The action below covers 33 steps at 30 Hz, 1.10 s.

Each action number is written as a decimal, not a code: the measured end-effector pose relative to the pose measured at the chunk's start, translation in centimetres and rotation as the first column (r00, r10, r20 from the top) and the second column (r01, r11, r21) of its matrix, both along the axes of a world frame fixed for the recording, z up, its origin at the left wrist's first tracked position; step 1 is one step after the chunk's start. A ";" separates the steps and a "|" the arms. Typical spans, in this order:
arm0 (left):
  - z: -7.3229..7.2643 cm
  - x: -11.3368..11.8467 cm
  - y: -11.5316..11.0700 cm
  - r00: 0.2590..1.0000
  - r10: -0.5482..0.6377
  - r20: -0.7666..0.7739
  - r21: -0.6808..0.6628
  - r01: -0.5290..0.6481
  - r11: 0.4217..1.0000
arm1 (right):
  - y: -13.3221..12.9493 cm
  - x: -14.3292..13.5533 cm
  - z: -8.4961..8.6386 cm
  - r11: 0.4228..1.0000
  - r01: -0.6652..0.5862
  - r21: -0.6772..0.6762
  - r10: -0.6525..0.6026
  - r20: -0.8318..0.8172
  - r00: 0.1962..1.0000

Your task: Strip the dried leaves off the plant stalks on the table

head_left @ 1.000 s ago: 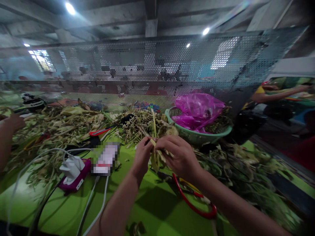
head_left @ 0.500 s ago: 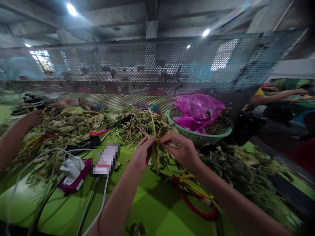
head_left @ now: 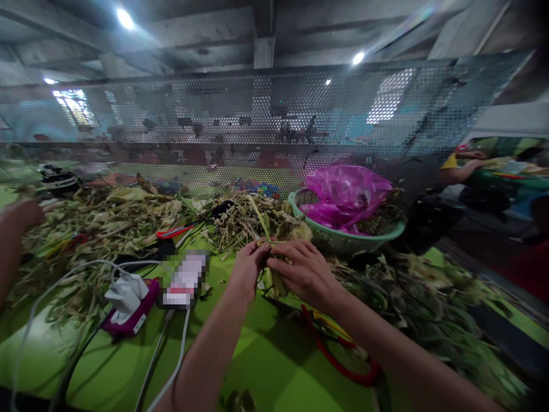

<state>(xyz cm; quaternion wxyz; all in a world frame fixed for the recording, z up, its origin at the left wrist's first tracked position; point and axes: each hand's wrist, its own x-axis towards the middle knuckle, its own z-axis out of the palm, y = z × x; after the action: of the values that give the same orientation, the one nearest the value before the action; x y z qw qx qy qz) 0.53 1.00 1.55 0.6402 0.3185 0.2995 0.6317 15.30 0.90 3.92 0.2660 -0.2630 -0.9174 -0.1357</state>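
Over the green table, my left hand pinches a pale yellow-green plant stem that sticks up above the fingers. Its wilted leaf hangs below. Right beside it, my right hand has its fingers closed on the same stem, touching the left fingertips; the exact grip is partly hidden. Behind the hands is a heap of dry stalks and leaves. Red-handled scissors or pliers lie under my right forearm, partly covered.
A green basket holds a pink plastic bag. To the left are a phone, a purple power block with white cables, and a red cutter. Another person's hand is at far left; perforated metal stands behind.
My right hand has moved left against my left hand, and the stem's top leans further left. The other person's hand at the left has moved left.
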 end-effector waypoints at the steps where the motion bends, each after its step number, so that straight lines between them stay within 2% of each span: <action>1: 0.0 0.0 0.0 1.000 0.001 -0.006 -0.005 -0.001 1.000 | 0.0 0.0 0.0 1.000 -0.012 0.001 0.012 -0.026 1.000; 3: 0.0 -0.1 0.1 1.000 0.000 -0.029 -0.006 0.000 1.000 | 0.1 -0.1 0.0 0.999 -0.011 -0.037 0.006 -0.127 0.992; 5: 0.1 -0.1 0.1 0.997 0.006 -0.075 -0.003 -0.006 1.000 | 0.2 -0.1 0.3 0.993 0.016 -0.120 -0.049 -0.280 0.959; 8: 0.7 0.2 -0.2 0.988 0.006 -0.152 -0.012 -0.008 1.000 | 0.6 0.0 0.6 0.963 0.002 -0.270 -0.138 -0.486 0.863; 11: 1.0 0.5 -0.5 0.983 -0.037 -0.179 -0.019 0.034 0.999 | 1.4 0.4 0.3 0.929 -0.051 -0.367 -0.205 -0.624 0.754; 14: 0.7 0.6 -0.7 0.983 -0.047 -0.179 -0.028 0.042 0.999 | 2.2 0.6 -0.5 0.879 -0.087 -0.468 -0.301 -0.688 0.660; 17: 0.2 0.6 -0.7 0.978 -0.028 -0.206 -0.022 0.024 0.999 | 2.5 0.5 -1.3 0.822 -0.131 -0.554 -0.361 -0.686 0.632; 20: 0.0 0.6 -0.6 0.967 0.014 -0.254 -0.012 -0.017 1.000 | 2.5 0.3 -1.5 0.809 -0.159 -0.566 -0.366 -0.696 0.618; 22: 0.0 0.6 -0.5 0.961 0.040 -0.275 -0.015 -0.046 0.999 | 2.5 0.3 -1.4 0.799 -0.176 -0.575 -0.357 -0.690 0.630; 24: 0.2 0.4 -0.5 0.959 0.046 -0.280 -0.017 -0.053 0.998 | 2.6 0.4 -1.2 0.767 -0.186 -0.614 -0.355 -0.647 0.675; 28: 0.6 0.0 -0.4 0.965 0.065 -0.253 -0.029 -0.074 0.997 | 3.0 1.0 -0.8 0.631 -0.212 -0.746 -0.325 -0.503 0.801; 29: 0.6 -0.1 -0.4 0.965 0.070 -0.252 -0.030 -0.080 0.996 | 3.1 1.1 -0.7 0.613 -0.197 -0.765 -0.317 -0.466 0.826; 31: 0.5 -0.2 -0.2 0.956 0.089 -0.279 -0.024 -0.099 0.995 | 2.9 1.3 -0.3 0.621 -0.121 -0.775 -0.309 -0.383 0.870; 33: 0.2 -0.4 0.0 0.919 0.140 -0.368 0.008 -0.148 0.989 | 2.4 1.4 0.3 0.668 -0.026 -0.744 -0.304 -0.305 0.903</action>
<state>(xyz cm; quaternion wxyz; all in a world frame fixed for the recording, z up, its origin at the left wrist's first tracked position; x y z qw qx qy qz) 0.08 1.01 1.77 0.5277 0.4019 0.4430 0.6032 16.68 3.34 4.25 0.3100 -0.4401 -0.7949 0.2799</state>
